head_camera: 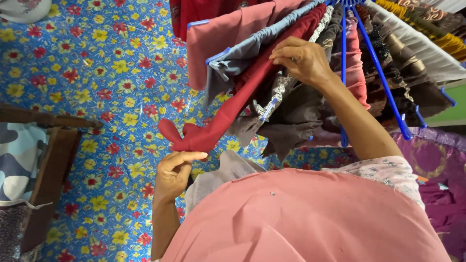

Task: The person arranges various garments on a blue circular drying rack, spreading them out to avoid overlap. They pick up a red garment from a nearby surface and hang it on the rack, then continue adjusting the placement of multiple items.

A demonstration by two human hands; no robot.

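L hand (173, 173) pinches the low end of a red cloth (228, 114), thumb and forefinger shut on its knotted tip at abt 8 o'clock from frame centre. R hand (302, 60) at 1 o'clock grips the same cloth's top edge, fingers curled tight where it hangs on a blue hanger rack (376, 63). The cloth runs taut on a diagonal between both hands. Beside it at 11 o'clock: pink cloth (213, 41) and grey cloth (238, 60) on blue arms; to 3 o'clock, brown cloths (291, 121) packed close, edges touching, little gap between. Under the L hand a grey garment (218, 177) lies over the person's pink top (301, 218). Open room lies toward 9 o'clock over the flowered blue floor mat (107, 73); a wooden stool (53, 150) sits at the far L edge, well apart.
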